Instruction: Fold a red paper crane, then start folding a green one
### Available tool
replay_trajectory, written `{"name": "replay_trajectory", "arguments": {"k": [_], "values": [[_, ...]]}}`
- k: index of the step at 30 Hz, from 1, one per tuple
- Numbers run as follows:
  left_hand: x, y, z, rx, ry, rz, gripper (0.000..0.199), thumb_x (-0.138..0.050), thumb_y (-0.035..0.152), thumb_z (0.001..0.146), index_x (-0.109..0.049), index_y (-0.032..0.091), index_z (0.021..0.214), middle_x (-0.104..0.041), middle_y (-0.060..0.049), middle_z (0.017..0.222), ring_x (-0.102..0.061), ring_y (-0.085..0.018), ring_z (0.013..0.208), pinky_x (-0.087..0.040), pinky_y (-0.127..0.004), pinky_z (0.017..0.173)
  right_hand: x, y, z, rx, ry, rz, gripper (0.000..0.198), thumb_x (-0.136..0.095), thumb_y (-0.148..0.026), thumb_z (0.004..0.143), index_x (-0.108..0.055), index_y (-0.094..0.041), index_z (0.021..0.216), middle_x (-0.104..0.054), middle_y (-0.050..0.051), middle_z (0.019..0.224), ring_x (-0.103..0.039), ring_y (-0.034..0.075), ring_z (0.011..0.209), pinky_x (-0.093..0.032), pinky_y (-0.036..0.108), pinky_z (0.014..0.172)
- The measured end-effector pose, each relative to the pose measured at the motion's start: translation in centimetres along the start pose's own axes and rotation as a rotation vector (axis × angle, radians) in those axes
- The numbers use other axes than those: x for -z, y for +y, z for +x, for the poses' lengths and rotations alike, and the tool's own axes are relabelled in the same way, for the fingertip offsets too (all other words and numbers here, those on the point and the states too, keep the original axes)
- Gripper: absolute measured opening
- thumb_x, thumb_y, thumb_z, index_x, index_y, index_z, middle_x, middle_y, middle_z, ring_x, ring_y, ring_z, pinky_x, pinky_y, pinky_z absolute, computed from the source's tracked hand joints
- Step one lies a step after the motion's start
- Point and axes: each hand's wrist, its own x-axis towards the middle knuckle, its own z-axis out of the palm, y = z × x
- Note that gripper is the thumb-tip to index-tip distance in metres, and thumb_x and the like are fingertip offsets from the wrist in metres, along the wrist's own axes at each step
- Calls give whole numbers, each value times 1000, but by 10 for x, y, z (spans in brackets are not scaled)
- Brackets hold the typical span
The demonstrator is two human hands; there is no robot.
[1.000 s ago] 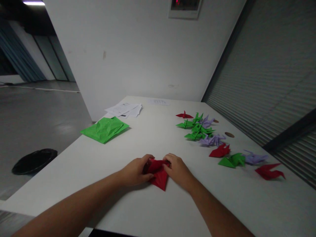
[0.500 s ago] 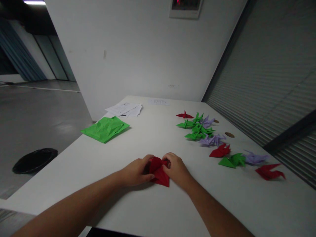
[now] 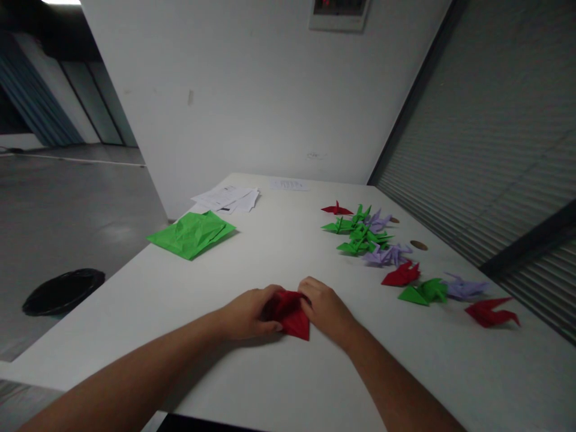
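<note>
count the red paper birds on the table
3: far red bird beyond the green-and-purple cluster, middle red bird in front of it, near red bird farthest right; more may be hidden.

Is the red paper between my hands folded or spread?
Folded: the red paper forms a compact pointed shape between your left hand and right hand; creases are hard to see.

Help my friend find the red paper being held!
On the white table, look near the front, between bare arms. The left grip and right grip hold the red paper. Unlike the folded red birds to the right, it alone is held.
</note>
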Motion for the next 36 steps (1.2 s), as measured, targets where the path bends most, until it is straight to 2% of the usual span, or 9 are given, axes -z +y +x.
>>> {"name": "replay_trajectory", "arguments": {"k": [5, 11, 16, 20, 24, 28, 33, 36], "values": [[0, 0, 0, -52, -19, 20, 63, -78, 35, 80, -57, 22, 138, -73, -9, 118, -69, -25, 98, -54, -34, 85, -1, 6, -1, 38, 60, 35, 20, -60, 1, 89, -62, -19, 84, -65, 4, 88, -61, 20, 84, -48, 31, 79], [-1, -3, 2, -123, -43, 68, 51, -77, 35, 83, -64, 22, 130, -74, -8, 111, -70, -24, 95, -54, -35, 86, 0, 6, -1, -25, 48, 162, 29, -61, 9, 73, -63, -19, 81, -65, 2, 86, -60, 18, 82, -45, 28, 75], [1, -5, 0, -273, -73, 181, 33, -81, 37, 84, -75, 18, 110, -69, -16, 131, -67, -31, 114, -52, -40, 100, 6, 5, -3, -49, -38, 187, 29, -60, 8, 68, -63, -19, 77, -63, 1, 84, -57, 16, 78, -43, 26, 70], [2, -6, -3, -295, -69, 226, 26, -82, 32, 83, -78, 19, 105, -65, -16, 136, -65, -32, 118, -52, -41, 104, 10, 6, -5, -58, -54, 156, 27, -61, 6, 69, -62, -19, 79, -63, 2, 86, -57, 17, 79, -43, 27, 72], [1, -8, -4, -265, -43, 215, 39, -85, 31, 79, -76, 18, 115, -63, -17, 137, -64, -32, 121, -53, -41, 104, 11, 6, -6, -36, -56, 154, 25, -62, 3, 73, -65, -18, 86, -64, 3, 92, -59, 18, 84, -45, 28, 77], [1, -6, -2, -215, -38, 183, 57, -86, 31, 77, -68, 19, 129, -63, -17, 136, -63, -33, 122, -52, -44, 105, 8, 5, -5, 8, -67, 192, 33, -58, 4, 75, -69, -19, 96, -68, 5, 101, -62, 19, 93, -47, 30, 85], [2, -1, -2, -114, -42, 120, 71, -87, 29, 73, -59, 22, 138, -66, -13, 131, -65, -31, 115, -52, -44, 101, 2, 3, -3, 27, -65, 176, 30, -57, 5, 74, -68, -18, 90, -67, 4, 94, -62, 19, 89, -48, 29, 81], [2, 2, -3, -56, -49, 125, 71, -86, 31, 74, -57, 24, 139, -68, -11, 124, -65, -29, 107, -53, -41, 96, 2, 1, -2, 38, -57, 132, 27, -58, 6, 74, -66, -18, 84, -66, 3, 90, -61, 18, 85, -47, 29, 78]]}}
